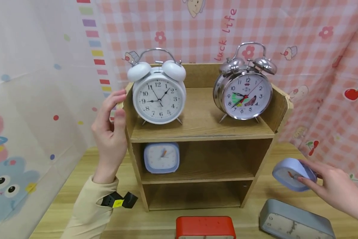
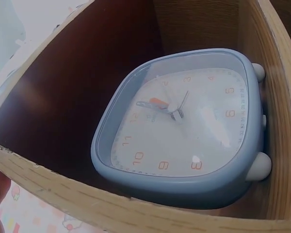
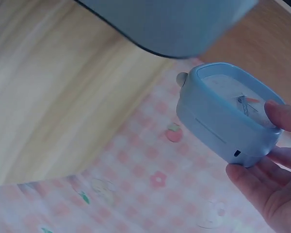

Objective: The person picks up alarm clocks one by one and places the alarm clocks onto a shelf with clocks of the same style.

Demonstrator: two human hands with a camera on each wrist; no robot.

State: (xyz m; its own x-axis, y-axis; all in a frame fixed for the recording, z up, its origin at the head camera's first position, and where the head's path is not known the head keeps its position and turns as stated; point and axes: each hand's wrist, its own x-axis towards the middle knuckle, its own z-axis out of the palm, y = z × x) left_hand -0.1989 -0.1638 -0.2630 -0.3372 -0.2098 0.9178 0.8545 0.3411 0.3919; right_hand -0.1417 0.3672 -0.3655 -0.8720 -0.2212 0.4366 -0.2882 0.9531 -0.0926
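My right hand (image 1: pixel 337 186) pinches a small light-blue alarm clock (image 1: pixel 292 174) to the right of the shelf, thumb on its face and fingers at its back. The right wrist view shows this tilted clock (image 3: pixel 228 116) with a white knob foot. My left hand (image 1: pixel 110 136) grips the upper left side of the wooden shelf (image 1: pixel 202 136). A matching blue clock (image 1: pixel 162 157) stands at the left of the middle compartment. On the top board are a white twin-bell alarm clock (image 1: pixel 159 99) and a silver twin-bell alarm clock (image 1: pixel 246 94).
In front of the shelf lie a red clock (image 1: pixel 204 225) and, at right, a grey-blue clock (image 1: pixel 297 219), both cut by the frame edge. Patterned curtains (image 1: pixel 325 66) surround the wooden table (image 1: pixel 68 196). A black strap (image 1: pixel 119 200) sits on the left wrist.
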